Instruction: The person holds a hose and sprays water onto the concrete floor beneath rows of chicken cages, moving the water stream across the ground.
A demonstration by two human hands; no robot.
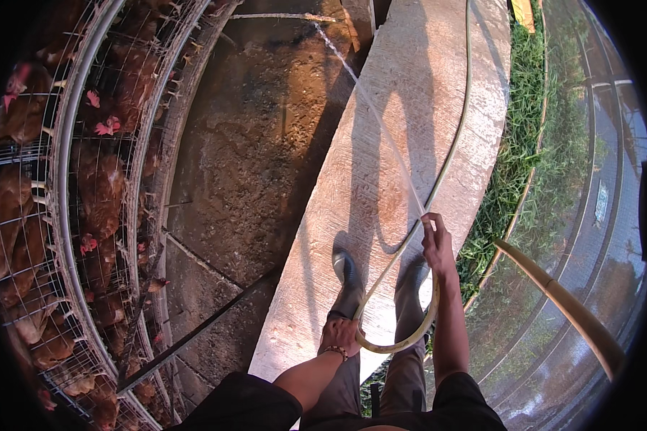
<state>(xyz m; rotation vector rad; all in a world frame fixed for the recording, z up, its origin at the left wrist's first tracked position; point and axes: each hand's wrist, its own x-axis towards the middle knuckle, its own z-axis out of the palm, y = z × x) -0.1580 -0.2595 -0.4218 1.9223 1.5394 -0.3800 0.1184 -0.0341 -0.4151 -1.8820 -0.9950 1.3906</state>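
A pale yellowish hose (404, 345) bends in a loop before my legs. Its outlet end is in my right hand (438, 245), fingers closed around it near the tip. From there a water jet (380, 116) shoots forward and left, reaching the wet manure-covered ground (248, 145) near a crosswise stick (280, 17). My left hand (341, 335), with a beaded bracelet at the wrist, grips the hose lower down beside my left thigh. The rest of the hose runs ahead along the concrete walkway (323, 215).
Wire cages (67, 178) with several brown hens (102, 188) line the left side. A dark diagonal bar (194, 331) slants from the cages towards the walkway. Grass (509, 145), mesh netting (550, 301) and a bamboo pole (561, 301) are at right. My boots (348, 275) stand on the concrete.
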